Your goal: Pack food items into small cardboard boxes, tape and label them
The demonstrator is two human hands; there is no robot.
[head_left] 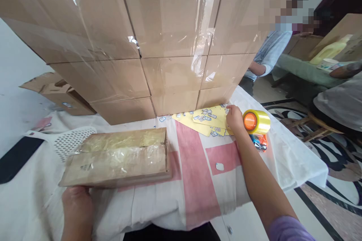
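Note:
A long cardboard box (118, 163), wrapped in clear and yellowish tape, lies on the cloth in front of me. At its near left edge is my left hand (77, 205), closed on it, with the fingers hidden beneath. Farther right, my right hand (234, 117) rests over yellow sticker sheets (207, 118) that bear small printed labels. Its fingers are pinched near the upper right corner of the sheets; whatever lies between them is too small to make out. Beside that wrist stands a yellow tape roll (261, 121) with an orange core.
Behind the sheets rises a tall wall of taped cartons (172, 41). An orange and blue tape dispenser (259, 142), a loose white label (220, 166), a white fly swatter (72, 139), a black phone-like slab (18, 158) and an open carton (69, 96) lie about. People (273, 51) are at the right.

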